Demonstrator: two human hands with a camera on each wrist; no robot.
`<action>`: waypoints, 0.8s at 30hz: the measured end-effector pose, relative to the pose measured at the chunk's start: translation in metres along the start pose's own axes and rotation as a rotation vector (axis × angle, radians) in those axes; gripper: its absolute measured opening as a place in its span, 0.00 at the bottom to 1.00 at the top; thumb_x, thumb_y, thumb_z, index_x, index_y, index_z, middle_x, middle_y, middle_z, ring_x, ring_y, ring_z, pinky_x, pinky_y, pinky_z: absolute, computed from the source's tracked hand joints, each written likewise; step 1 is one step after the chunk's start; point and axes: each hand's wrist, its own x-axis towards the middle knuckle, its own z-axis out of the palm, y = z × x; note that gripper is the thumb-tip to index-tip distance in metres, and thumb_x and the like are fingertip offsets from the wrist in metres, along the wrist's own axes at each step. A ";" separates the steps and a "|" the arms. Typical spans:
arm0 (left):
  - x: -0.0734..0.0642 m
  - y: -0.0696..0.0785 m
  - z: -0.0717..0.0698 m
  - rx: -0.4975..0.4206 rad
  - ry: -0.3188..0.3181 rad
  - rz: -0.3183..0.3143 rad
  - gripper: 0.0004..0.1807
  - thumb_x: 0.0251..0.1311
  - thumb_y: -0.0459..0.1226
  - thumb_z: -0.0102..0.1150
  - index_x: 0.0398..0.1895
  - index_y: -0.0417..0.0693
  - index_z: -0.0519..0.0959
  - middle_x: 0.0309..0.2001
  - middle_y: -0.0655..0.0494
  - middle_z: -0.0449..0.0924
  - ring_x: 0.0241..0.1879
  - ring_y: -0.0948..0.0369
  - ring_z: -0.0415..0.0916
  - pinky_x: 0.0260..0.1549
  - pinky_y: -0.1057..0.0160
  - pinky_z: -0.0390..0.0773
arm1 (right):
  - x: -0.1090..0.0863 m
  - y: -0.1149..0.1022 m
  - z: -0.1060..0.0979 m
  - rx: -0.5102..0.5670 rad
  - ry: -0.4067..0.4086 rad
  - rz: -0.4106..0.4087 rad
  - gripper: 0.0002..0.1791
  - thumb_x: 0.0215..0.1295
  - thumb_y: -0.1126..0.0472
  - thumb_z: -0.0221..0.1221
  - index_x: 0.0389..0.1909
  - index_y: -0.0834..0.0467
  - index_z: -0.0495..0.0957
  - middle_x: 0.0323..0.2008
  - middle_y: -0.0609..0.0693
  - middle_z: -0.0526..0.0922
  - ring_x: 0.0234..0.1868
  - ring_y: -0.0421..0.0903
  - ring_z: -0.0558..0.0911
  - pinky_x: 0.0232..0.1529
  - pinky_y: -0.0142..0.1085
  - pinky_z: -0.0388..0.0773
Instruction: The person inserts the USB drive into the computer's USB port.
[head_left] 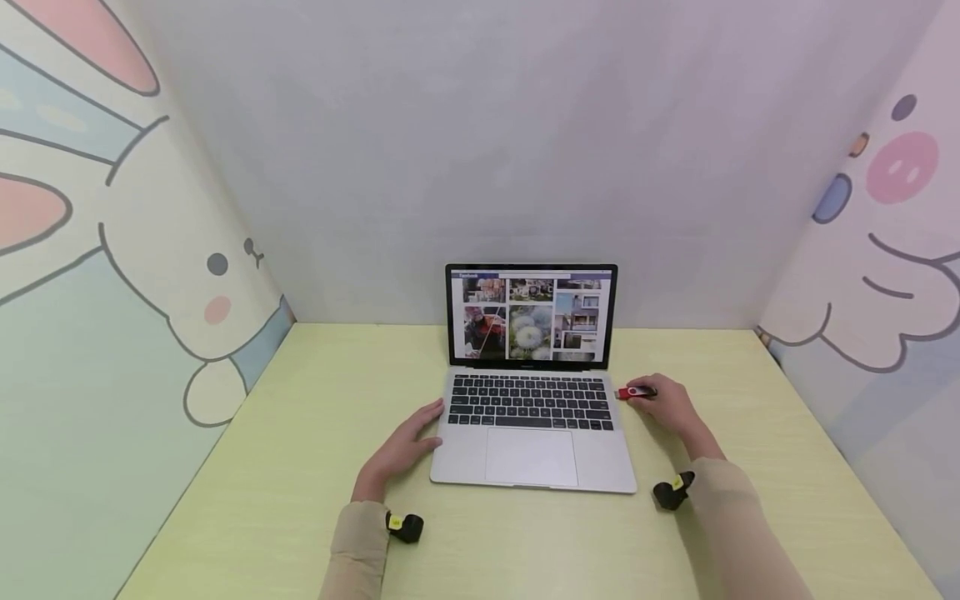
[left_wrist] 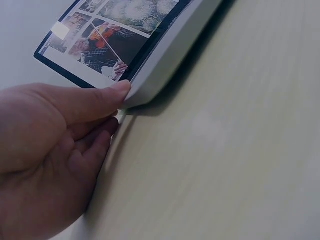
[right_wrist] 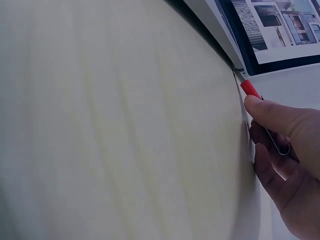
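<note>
Yellow table [head_left: 315, 400] holds laptop [head_left: 531, 458]; right grip [head_left: 667, 404] pinches red USB stick [head_left: 626, 393].

Red stick [head_left: 625, 394], silver laptop [head_left: 534, 377], pale yellow table [head_left: 315, 400].
The keys [head_left: 531, 402] are black, the bunny [head_left: 161, 267] on the left wall [head_left: 82, 433] is white and pink, and the stick's right end is maybe black.

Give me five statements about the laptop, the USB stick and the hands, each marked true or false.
1. The laptop is open with its screen lit. True.
2. The left hand rests on the trackpad. False: it touches the laptop's left edge.
3. The right hand holds a red USB stick. True.
4. The USB stick is at the laptop's left side. False: it is at the right side.
5. The USB stick's metal end points toward the laptop. True.
</note>
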 end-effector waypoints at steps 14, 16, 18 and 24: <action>0.000 0.002 0.000 -0.008 0.008 -0.016 0.32 0.64 0.33 0.56 0.72 0.43 0.62 0.76 0.49 0.55 0.76 0.46 0.48 0.75 0.44 0.48 | -0.003 0.004 -0.002 0.033 0.022 0.023 0.17 0.60 0.61 0.65 0.48 0.64 0.82 0.50 0.67 0.81 0.56 0.67 0.76 0.59 0.61 0.72; -0.001 0.002 0.000 -0.008 0.008 -0.018 0.32 0.64 0.33 0.56 0.72 0.43 0.62 0.76 0.49 0.55 0.76 0.46 0.48 0.75 0.44 0.48 | -0.003 0.004 -0.001 0.022 0.019 0.015 0.17 0.60 0.61 0.65 0.49 0.63 0.82 0.51 0.68 0.81 0.56 0.67 0.76 0.59 0.61 0.72; -0.001 0.002 0.000 -0.013 0.006 -0.018 0.32 0.64 0.33 0.56 0.72 0.43 0.62 0.75 0.49 0.55 0.76 0.45 0.48 0.75 0.43 0.48 | -0.002 0.005 -0.001 0.017 0.017 0.015 0.16 0.60 0.61 0.65 0.49 0.63 0.82 0.52 0.68 0.81 0.56 0.67 0.76 0.59 0.61 0.72; -0.001 0.002 0.000 -0.013 0.006 -0.009 0.31 0.64 0.33 0.56 0.71 0.43 0.62 0.75 0.49 0.55 0.76 0.45 0.48 0.75 0.43 0.48 | 0.000 0.004 -0.001 0.013 -0.011 0.035 0.16 0.60 0.61 0.65 0.48 0.62 0.82 0.53 0.68 0.80 0.58 0.68 0.74 0.60 0.62 0.70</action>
